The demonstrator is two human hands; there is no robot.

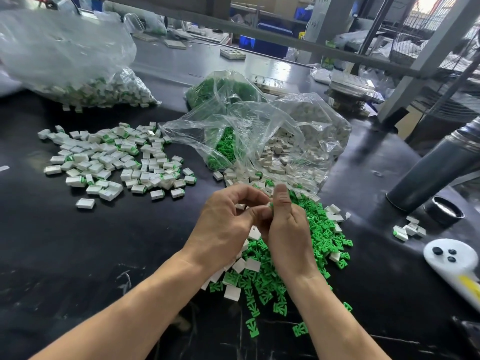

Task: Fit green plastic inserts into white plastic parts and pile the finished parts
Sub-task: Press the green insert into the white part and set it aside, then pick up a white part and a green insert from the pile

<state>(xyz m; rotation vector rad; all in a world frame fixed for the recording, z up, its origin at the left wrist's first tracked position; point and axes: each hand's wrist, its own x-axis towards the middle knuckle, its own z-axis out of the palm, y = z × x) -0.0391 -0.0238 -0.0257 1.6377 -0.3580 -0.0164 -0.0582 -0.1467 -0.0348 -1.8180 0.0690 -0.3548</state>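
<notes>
Small green plastic insert [271, 205] sits pinched between both hands, only a sliver visible at the fingertips; whether a white part is also held there, cannot tell. Left hand [228, 227] has fingers curled in, thumb and forefinger closed at the pinch point. Right hand [288, 229] is curled too, thumb pointing up, pressed against the same spot. Both hands hover above the loose heap of green plastic inserts [280, 271], which is mixed with empty white plastic box-shaped parts [253, 265] and spreads toward the near table edge.

Behind the hands, an open clear plastic bag [259, 141] spills more green inserts on its left side and white parts on its right. Pile of finished white parts with green inserts [117, 159] lies to the left, well apart from the hands. Further back left, a large clear bag of finished parts [78, 63]. All on a black glossy table [104, 255].

Right side: a dark grey cylindrical flask [436, 172] lying tilted, its black round cap [444, 210] beside it, a few finished parts [409, 229] near that, and a white handheld device with black buttons [452, 261] at the edge.
</notes>
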